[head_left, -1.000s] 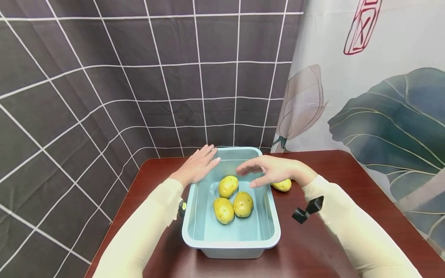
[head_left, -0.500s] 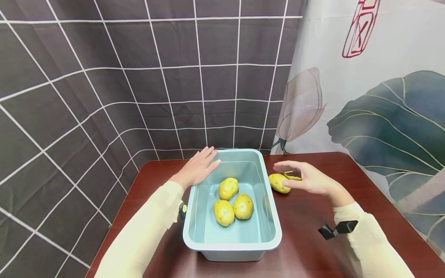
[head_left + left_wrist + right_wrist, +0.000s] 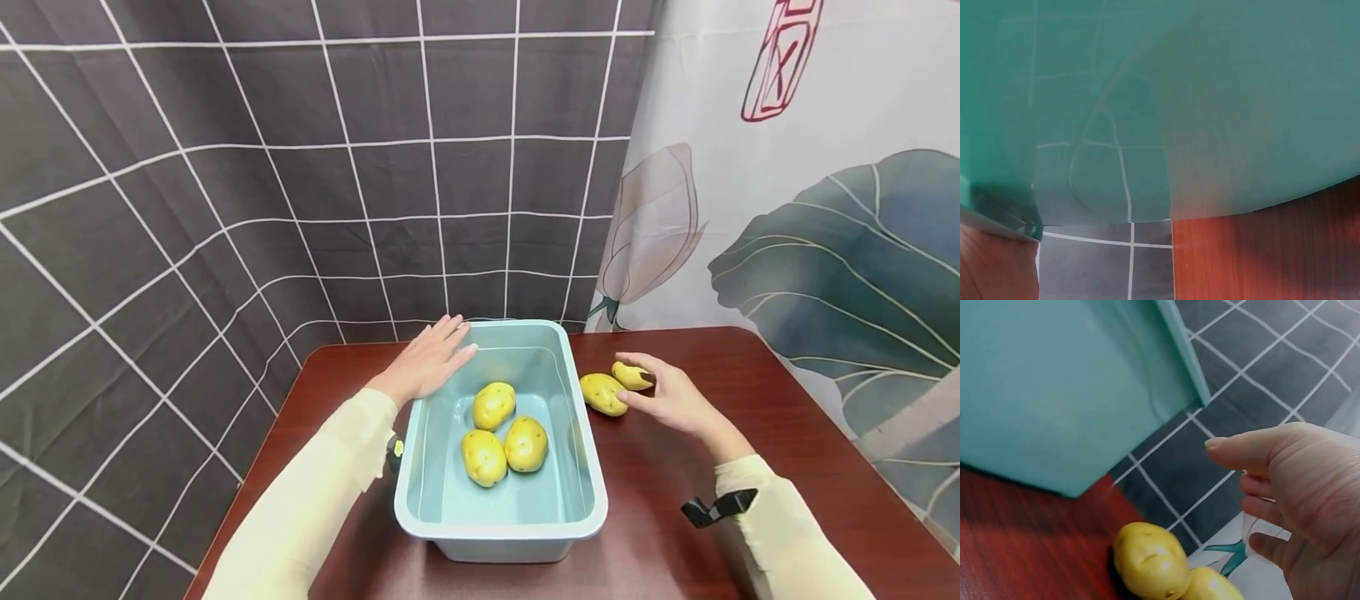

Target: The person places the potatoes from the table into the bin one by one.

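In the head view, a light blue plastic basin [image 3: 501,532] stands on the table with three yellow potatoes [image 3: 483,457] in it. My left hand [image 3: 427,362] rests on its far left rim, fingers straight. The left wrist view is mostly filled by the basin's outer wall [image 3: 1260,112], with part of that hand low at the left. To the right of the basin lie two more potatoes, a nearer one [image 3: 602,394] and a farther one [image 3: 628,375] partly behind my right hand [image 3: 671,396]. In the right wrist view this hand is beside and above them, thumb and fingers apart, holding nothing.
The dark red table [image 3: 660,517] runs around the basin. Behind it hangs a dark curtain with a white grid [image 3: 465,183], and a pale curtain with a lotus print [image 3: 750,208] hangs at the right. A small black camera [image 3: 718,507] is worn on the right wrist.
My right hand has moved from over the basin out to the right, then lowered slightly to the two potatoes on the table. The left hand has stayed on the rim.
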